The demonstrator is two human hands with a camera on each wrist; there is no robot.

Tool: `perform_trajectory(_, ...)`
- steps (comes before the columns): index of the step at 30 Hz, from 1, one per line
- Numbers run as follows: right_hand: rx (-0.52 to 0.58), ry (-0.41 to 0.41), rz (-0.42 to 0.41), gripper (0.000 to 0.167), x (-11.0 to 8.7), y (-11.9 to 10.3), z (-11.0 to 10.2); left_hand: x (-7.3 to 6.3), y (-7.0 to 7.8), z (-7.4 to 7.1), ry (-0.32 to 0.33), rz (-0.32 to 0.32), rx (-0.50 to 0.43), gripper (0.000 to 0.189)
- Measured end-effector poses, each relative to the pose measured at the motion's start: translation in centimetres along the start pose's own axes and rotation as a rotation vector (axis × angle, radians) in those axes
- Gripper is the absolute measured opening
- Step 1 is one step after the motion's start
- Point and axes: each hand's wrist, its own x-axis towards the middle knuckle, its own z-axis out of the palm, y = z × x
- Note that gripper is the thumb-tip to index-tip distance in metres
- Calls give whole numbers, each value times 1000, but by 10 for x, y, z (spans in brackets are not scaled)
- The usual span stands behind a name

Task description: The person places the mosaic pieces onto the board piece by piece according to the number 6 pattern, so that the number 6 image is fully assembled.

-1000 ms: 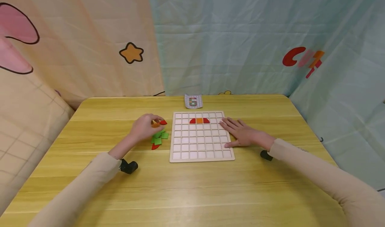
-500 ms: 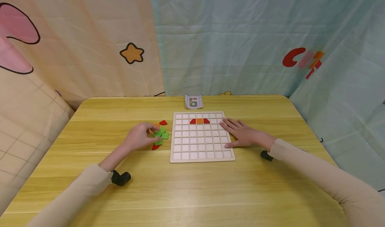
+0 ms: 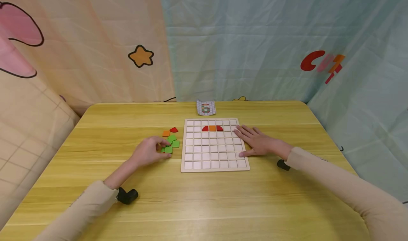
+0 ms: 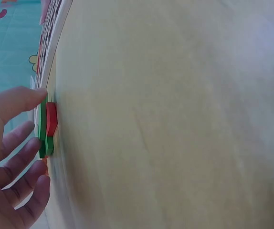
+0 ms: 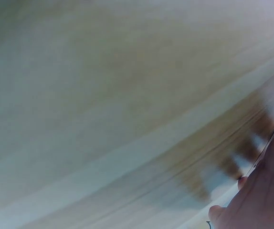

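Observation:
My left hand (image 3: 149, 150) is over a small pile of green square tiles (image 3: 175, 144) left of the board, thumb and fingers apart and loosely bent. In the left wrist view the thumb tip (image 4: 39, 93) is right at the edge of a green tile (image 4: 42, 129), with a red piece (image 4: 52, 119) beside it. My right hand (image 3: 258, 143) lies flat with spread fingers on the right edge of the white gridded board (image 3: 204, 169). An orange square (image 3: 212, 128) sits between two red quarter-round pieces (image 3: 205, 128) in the board's second row.
Behind the pile lie a loose orange square (image 3: 166, 133) and a red quarter-round piece (image 3: 173, 129). A small printed card (image 3: 206, 107) with a coloured grid figure stands behind the board at the wooden table's (image 3: 210, 205) far edge. Curtains hang beyond.
My left hand has let go of the orange square and red piece behind the pile and drawn back toward the near green tiles. The right hand stays in place.

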Motion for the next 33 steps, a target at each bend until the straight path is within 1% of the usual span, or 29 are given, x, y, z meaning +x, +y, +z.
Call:
perform_trajectory(5,-11,-12,5,95,1,1,1,0,1,1,6,-10,10,33)
perform_trajectory(11,2,-7,2,94,-1,0,0,2,0,2,9,-28,3,28)
perform_trajectory(17,10,5,-7,93,-1,-1,1,3,-4,3,10,-20,-14,27)
perform_trajectory(22,5,-2,2,94,-1,0,2,3,-7,2,-1,-15,-16,25)
perform_trajectory(26,4,0,1,94,0,1,2,3,-9,0,1,-18,-7,25)
perform_trajectory(33,1,-18,8,95,1,2,2,3,-13,-3,22,-21,26,24)
